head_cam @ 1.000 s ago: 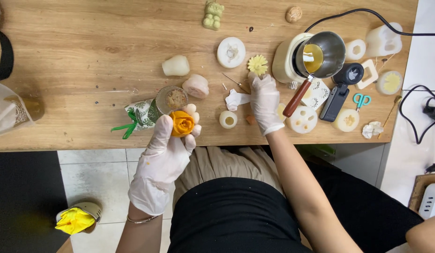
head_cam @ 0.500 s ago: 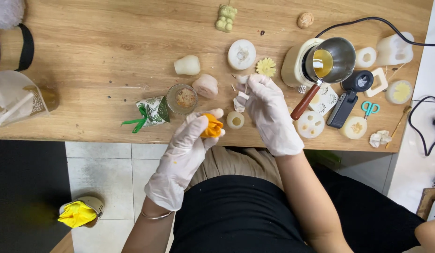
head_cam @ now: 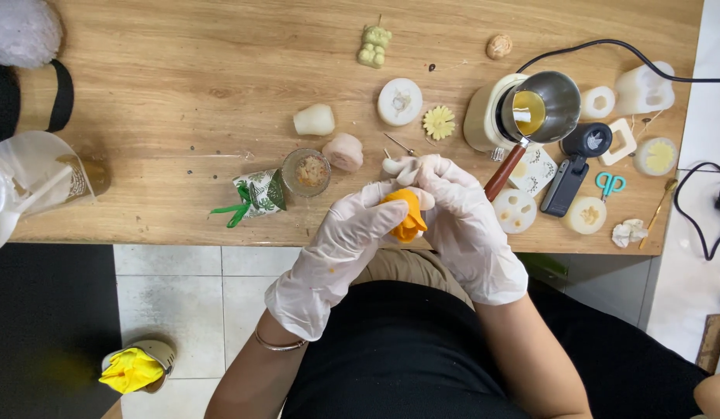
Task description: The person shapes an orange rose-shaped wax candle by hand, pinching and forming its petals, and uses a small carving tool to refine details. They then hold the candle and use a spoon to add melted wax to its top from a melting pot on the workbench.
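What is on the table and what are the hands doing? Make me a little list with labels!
Left hand: gloved left hand holds an orange flower-shaped piece
Right hand: gloved right hand touches the same piece
Table: wooden table
Near the hands: small glass jar, leaf-print packet with green ribbon
Further right: metal pot of yellow liquid, blue scissors, white moulds
Top: green bear figure

open wood [head_cam: 181,85] lies left and far of the hands. right side crowded: pot [head_cam: 542,112], its handle [head_cam: 503,172], moulds [head_cam: 515,209], scissors [head_cam: 610,185]. ahead, close: glass jar [head_cam: 306,171], pink candle [head_cam: 343,151], flower [head_cam: 438,122]. cable [head_cam: 608,50] crosses the far right.
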